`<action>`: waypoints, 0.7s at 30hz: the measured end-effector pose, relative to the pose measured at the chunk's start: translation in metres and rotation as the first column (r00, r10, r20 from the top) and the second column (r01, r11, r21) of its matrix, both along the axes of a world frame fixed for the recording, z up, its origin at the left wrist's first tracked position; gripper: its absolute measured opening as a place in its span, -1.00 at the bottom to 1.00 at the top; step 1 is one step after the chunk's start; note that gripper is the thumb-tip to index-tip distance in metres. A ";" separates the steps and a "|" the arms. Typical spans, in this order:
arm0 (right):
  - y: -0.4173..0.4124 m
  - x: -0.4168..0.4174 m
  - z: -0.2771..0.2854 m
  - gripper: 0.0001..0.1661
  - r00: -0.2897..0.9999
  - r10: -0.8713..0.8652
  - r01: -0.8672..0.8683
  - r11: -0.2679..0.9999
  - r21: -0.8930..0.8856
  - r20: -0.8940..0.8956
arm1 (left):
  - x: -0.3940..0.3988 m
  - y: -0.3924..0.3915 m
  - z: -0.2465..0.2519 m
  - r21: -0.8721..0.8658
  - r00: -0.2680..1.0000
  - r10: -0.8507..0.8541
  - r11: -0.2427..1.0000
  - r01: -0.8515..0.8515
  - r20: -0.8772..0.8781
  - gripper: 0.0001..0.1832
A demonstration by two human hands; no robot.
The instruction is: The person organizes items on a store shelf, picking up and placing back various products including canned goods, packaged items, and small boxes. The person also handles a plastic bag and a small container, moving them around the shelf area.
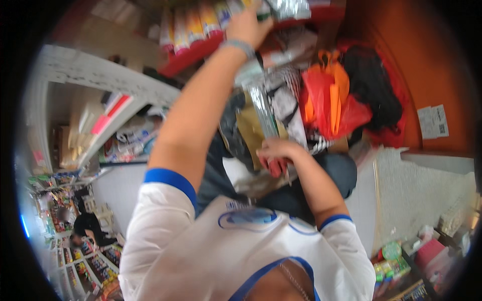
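Observation:
At the top, my left hand (246,28) reaches to a row of colourful wrapped packs (194,26) on a red shelf; blur hides whether it grips one. My right hand (278,154) is lower, above my lap, with its fingers curled by something reddish; a thin pale piece shows below it. The lower end of a long clear plastic-wrapped item (263,111) meets this hand, but its hold cannot be made out. Beyond lie a patterned black-and-white bag (284,101), a tan piece (250,128), and red and orange plastic bags (331,99).
A black bundle (372,86) lies by an orange panel (425,56) at right. White shelving (109,81) with goods stands at left. Far lower left, a person in black (92,227) bends near stocked shelves. More packaged goods (391,263) are at lower right.

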State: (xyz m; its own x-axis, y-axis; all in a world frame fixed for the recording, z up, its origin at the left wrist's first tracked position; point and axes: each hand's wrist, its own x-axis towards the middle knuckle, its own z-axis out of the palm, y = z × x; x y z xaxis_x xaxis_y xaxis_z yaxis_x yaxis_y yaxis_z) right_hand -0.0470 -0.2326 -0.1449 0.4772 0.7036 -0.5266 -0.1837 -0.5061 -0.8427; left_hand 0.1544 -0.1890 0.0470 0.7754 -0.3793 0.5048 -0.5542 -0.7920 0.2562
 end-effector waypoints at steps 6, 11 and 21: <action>0.004 -0.014 -0.006 -0.47 0.945 -0.035 0.079 0.989 -0.123 0.326 | -0.049 0.035 -0.013 -0.455 0.996 -0.069 0.890 0.036 -0.055 -0.47; 0.005 -0.021 0.005 -0.50 0.949 0.068 0.050 0.931 -0.361 0.307 | -0.083 0.132 -0.207 -0.539 0.920 -0.073 0.827 -0.159 -0.384 -0.79; 0.008 -0.019 0.001 -0.49 0.953 0.159 -0.022 0.886 -0.464 0.258 | -0.131 0.081 -0.329 -0.128 0.139 -0.045 0.726 -0.676 -0.989 -0.33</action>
State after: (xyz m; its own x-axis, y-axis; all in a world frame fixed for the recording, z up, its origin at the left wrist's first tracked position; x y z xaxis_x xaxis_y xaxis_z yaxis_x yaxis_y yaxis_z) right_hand -0.0664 -0.2245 -0.1441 0.5986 0.4694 -0.6492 0.0909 -0.8449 -0.5271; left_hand 0.0232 -0.1082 -0.2820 0.7294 0.0363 -0.6831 0.6438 -0.3739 0.6676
